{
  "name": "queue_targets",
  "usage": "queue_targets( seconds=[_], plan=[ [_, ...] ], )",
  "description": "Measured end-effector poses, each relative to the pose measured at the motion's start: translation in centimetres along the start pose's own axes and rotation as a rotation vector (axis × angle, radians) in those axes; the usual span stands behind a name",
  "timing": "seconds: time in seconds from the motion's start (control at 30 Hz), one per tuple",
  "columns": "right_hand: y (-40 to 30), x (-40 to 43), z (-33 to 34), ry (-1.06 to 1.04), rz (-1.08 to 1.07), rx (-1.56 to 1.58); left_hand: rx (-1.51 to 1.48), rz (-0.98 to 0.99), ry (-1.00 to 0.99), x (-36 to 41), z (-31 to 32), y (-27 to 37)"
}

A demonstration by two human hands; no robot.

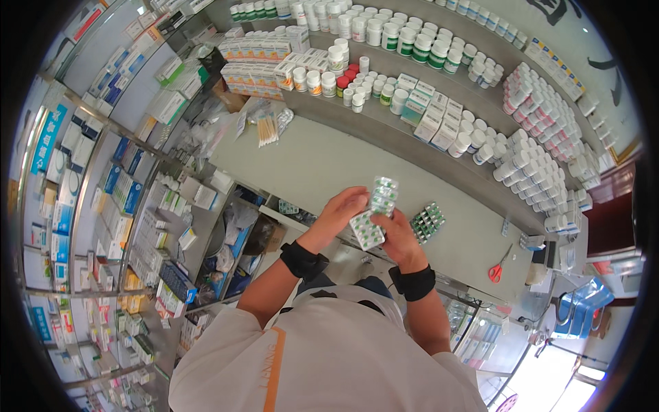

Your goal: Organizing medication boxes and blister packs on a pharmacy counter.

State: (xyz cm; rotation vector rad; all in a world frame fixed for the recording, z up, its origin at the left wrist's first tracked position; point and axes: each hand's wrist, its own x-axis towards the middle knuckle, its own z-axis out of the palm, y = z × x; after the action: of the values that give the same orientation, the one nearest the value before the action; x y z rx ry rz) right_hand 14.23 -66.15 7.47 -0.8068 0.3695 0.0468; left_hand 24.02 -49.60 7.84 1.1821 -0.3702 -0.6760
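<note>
My right hand (401, 237) grips blister packs of green and white capsules (367, 230) between thumb and fingers, over the counter's near edge. Some of these packs (384, 194) stand up above the thumb, others slant down to the left. My left hand (341, 213) is beside them on the left, its fingers close together near the packs; whether it touches or holds one cannot be told. On the counter, just right of my right hand, lies a pile of blister packs with dark green capsules (428, 222). Both wrists wear black bands.
Red-handled scissors (496, 272) lie at the counter's (309, 149) right end. A bag of cotton swabs (267, 127) is at its far left. Tiered shelves of white bottles (406, 40) rise behind it. An open drawer (288, 215) is below its near edge; medicine shelves (116, 206) stand left.
</note>
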Motion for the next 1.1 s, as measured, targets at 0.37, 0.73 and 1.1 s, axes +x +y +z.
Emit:
queue_targets(
  seconds=[0.37, 0.73, 1.1],
  plan=[
    [3.5, 0.9, 2.6, 0.129, -0.052, -0.124, -0.156, -0.131, 0.132, 1.6, 1.0, -0.2],
    [3.7, 1.2, 7.1, 0.389, -0.159, -0.021, -0.198, -0.141, 0.035, 1.5, -5.2, 2.0],
    [3.7, 1.9, 8.4, 0.312, -0.222, -0.074, -0.045, -0.078, -0.105, 1.5, -6.6, 1.3]
  ],
)
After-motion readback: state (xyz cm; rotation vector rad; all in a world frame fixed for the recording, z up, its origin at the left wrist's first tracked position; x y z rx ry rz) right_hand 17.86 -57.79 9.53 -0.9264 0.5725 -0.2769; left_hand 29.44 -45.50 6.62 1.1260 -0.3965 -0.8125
